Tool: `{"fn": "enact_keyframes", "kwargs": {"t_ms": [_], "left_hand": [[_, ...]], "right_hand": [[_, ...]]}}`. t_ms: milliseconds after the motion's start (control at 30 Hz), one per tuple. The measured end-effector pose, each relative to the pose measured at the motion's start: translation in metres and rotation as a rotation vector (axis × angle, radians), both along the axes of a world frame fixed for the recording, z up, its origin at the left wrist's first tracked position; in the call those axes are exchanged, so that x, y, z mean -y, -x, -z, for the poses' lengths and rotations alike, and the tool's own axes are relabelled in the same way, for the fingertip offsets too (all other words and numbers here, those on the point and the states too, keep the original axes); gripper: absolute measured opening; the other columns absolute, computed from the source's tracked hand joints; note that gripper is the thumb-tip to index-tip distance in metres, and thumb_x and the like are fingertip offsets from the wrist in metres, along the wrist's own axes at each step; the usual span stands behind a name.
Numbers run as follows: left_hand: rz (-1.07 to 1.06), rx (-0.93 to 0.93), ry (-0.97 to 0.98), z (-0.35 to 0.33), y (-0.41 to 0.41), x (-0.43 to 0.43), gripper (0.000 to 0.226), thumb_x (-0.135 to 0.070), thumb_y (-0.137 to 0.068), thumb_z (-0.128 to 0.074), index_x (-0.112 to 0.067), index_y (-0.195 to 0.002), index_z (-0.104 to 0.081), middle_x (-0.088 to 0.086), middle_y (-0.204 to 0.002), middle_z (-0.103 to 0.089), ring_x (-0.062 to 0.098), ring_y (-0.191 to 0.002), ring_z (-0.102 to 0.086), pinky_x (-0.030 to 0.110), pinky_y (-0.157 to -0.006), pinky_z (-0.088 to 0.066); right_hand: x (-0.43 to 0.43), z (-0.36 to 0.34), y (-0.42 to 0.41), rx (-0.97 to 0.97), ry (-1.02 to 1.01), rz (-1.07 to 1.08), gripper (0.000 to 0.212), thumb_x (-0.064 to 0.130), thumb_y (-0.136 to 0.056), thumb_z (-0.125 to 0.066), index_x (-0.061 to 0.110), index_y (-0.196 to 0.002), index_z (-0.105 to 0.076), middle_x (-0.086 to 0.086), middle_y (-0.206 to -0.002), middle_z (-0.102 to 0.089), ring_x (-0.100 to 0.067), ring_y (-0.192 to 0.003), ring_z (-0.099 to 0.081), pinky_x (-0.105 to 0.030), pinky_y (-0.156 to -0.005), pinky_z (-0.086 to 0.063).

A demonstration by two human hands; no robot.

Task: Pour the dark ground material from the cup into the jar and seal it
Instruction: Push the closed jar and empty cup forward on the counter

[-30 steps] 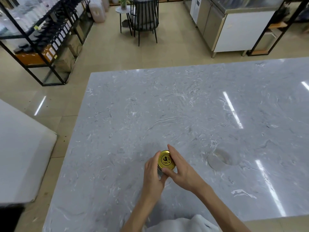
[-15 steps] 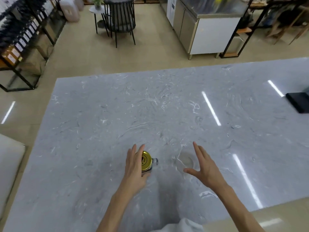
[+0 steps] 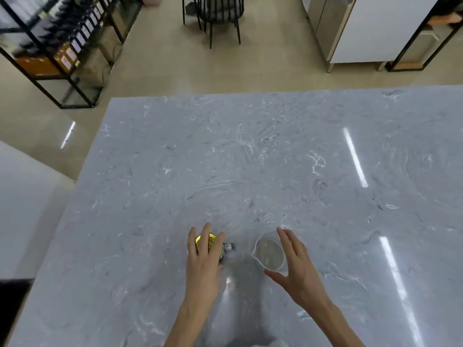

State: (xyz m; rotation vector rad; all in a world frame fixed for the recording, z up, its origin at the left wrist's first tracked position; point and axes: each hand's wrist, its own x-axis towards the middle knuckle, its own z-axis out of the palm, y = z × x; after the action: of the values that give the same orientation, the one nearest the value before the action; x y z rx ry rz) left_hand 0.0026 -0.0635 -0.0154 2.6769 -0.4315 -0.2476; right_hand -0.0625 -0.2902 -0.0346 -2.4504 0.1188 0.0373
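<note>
A small glass jar with a gold lid (image 3: pixel 215 246) stands on the grey marble table (image 3: pixel 250 171) near its front edge. My left hand (image 3: pixel 203 271) lies over the lid with its fingers spread and flat, covering much of it. To the right stands a clear plastic cup (image 3: pixel 269 252) with a pour spout; it looks empty apart from a faint film. My right hand (image 3: pixel 298 269) is open beside the cup, with the fingers along its right side and the thumb below it. I cannot tell whether it touches the cup.
Beyond the table's far edge are a black chair (image 3: pixel 218 11), a black shelf rack with bottles (image 3: pixel 62 46) at the left and a steel cabinet (image 3: pixel 363 28) at the right. A white surface (image 3: pixel 22 209) lies left of the table.
A second ago both hands were at the jar's lid. My right hand has since let go and moved right to the cup; my left hand's fingers now lie over the lid.
</note>
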Motion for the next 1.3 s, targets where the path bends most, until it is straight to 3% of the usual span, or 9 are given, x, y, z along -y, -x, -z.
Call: {"fn": "enact_keyframes", "kwargs": {"t_ms": [67,200,300,467,567,667,800,1000,1300], "left_hand": [[0.008,0.023,-0.011,0.001,-0.012,0.004,0.076,0.011,-0.06,-0.09,-0.011,-0.128,-0.065,0.017,-0.152,-0.044,0.052,-0.141,-0.031,0.054,-0.09,-0.055],[0.054,0.042,-0.01,0.005,-0.062,0.018,0.072,0.011,-0.06,-0.09,-0.01,-0.124,-0.064,0.018,-0.149,-0.046,0.052,-0.139,-0.032,0.054,-0.09,-0.054],[0.074,0.068,0.002,0.004,-0.121,0.036,0.071,0.01,-0.064,-0.087,-0.013,-0.126,-0.061,0.015,-0.149,-0.044,0.048,-0.14,-0.028,0.052,-0.093,-0.052],[0.091,0.076,-0.019,0.003,-0.223,0.07,0.066,0.005,-0.072,-0.079,-0.015,-0.131,-0.055,0.011,-0.151,-0.037,0.042,-0.14,-0.019,0.05,-0.092,-0.052],[0.1,0.06,-0.053,0.003,-0.267,0.089,0.066,0.002,-0.073,-0.078,-0.017,-0.13,-0.052,0.008,-0.149,-0.034,0.038,-0.139,-0.019,0.047,-0.084,-0.056],[0.108,0.048,-0.096,0.002,-0.296,0.098,0.062,0.0,-0.073,-0.077,-0.02,-0.126,-0.051,0.005,-0.144,-0.036,0.035,-0.134,-0.023,0.044,-0.075,-0.057],[0.088,0.02,-0.13,0.0,-0.319,0.076,0.06,-0.003,-0.074,-0.077,-0.024,-0.124,-0.05,0.002,-0.141,-0.034,0.034,-0.127,-0.027,0.039,-0.072,-0.053],[0.044,-0.038,-0.205,-0.008,-0.331,-0.001,0.065,-0.004,-0.074,-0.084,-0.026,-0.124,-0.049,0.001,-0.143,-0.032,0.035,-0.124,-0.028,0.044,-0.081,-0.049],[0.071,-0.028,-0.219,0.003,-0.284,-0.023,0.064,-0.007,-0.077,-0.083,-0.028,-0.126,-0.048,0.0,-0.153,-0.024,0.032,-0.127,-0.023,0.044,-0.078,-0.051]], "right_hand": [[0.003,0.001,-0.02,0.012,-0.029,0.005,0.096,0.037,-0.078,-0.082,0.017,-0.153,-0.026,-0.001,-0.156,-0.031,-0.02,-0.143,-0.03,-0.03,-0.114,-0.031],[0.01,0.007,-0.082,0.06,-0.013,0.027,0.094,0.039,-0.078,-0.082,0.018,-0.153,-0.028,0.0,-0.156,-0.032,-0.018,-0.14,-0.034,-0.023,-0.106,-0.035],[0.024,0.006,-0.142,0.095,0.04,0.014,0.093,0.038,-0.078,-0.083,0.016,-0.152,-0.031,-0.002,-0.155,-0.035,-0.022,-0.138,-0.039,-0.03,-0.102,-0.044],[0.055,0.004,-0.241,0.067,0.058,0.006,0.094,0.032,-0.079,-0.082,0.014,-0.153,-0.028,-0.008,-0.156,-0.031,-0.026,-0.141,-0.034,-0.038,-0.112,-0.038],[0.065,0.004,-0.286,0.035,0.051,0.008,0.095,0.031,-0.08,-0.082,0.018,-0.155,-0.025,-0.007,-0.159,-0.026,-0.027,-0.143,-0.03,-0.041,-0.112,-0.037],[0.075,0.002,-0.314,-0.029,0.107,0.019,0.097,0.038,-0.08,-0.081,0.03,-0.155,-0.019,0.001,-0.159,-0.021,-0.023,-0.142,-0.028,-0.045,-0.103,-0.046],[0.111,-0.004,-0.322,-0.121,0.23,0.043,0.1,0.041,-0.079,-0.081,0.041,-0.154,-0.014,0.002,-0.158,-0.019,-0.024,-0.141,-0.03,-0.05,-0.096,-0.05],[0.163,-0.016,-0.297,-0.245,0.211,0.098,0.105,0.029,-0.074,-0.086,0.042,-0.152,-0.017,-0.008,-0.159,-0.017,-0.031,-0.143,-0.027,-0.05,-0.109,-0.039],[0.111,-0.003,-0.251,-0.17,0.245,0.118,0.104,0.03,-0.076,-0.085,0.037,-0.154,-0.017,-0.011,-0.159,-0.012,-0.037,-0.144,-0.018,-0.052,-0.112,-0.033]]}}
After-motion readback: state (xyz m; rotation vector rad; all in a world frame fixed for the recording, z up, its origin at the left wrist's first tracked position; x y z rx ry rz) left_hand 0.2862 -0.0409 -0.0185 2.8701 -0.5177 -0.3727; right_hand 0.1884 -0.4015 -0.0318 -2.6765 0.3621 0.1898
